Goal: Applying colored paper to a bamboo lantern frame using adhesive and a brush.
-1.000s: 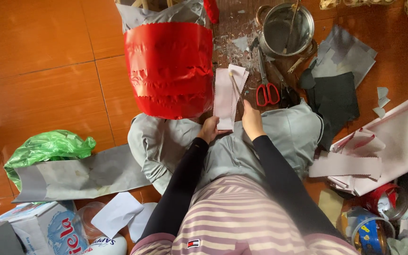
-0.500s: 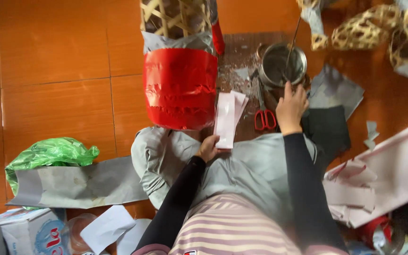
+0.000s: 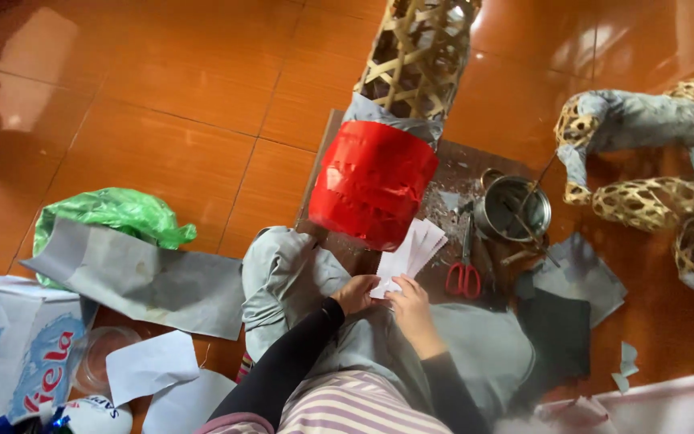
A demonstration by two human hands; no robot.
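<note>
White paper strips (image 3: 408, 255): a fanned stack of narrow slips, held over the grey-trousered lap, just beside the red-wrapped bamboo frame (image 3: 375, 183).
Left hand (image 3: 355, 293): fingers pinched on the stack's lower edge.
Right hand (image 3: 413, 309): fingers closed on the same stack from the other side.
Step in hand: probably sorting or peeling off one slip.
Next move calls for: a clean pinch on a single sheet.
Nearby: red-handled scissors (image 3: 464, 273), metal pot (image 3: 512, 209).

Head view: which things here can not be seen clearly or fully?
- Metal pot: contents too small and dim to tell.
- Paper strips: lower ends hidden by left hand and right hand.
- Woven bamboo frame: top cut by picture edge, lower part covered by red paper.
- Printed bag: cut by left edge.
</note>
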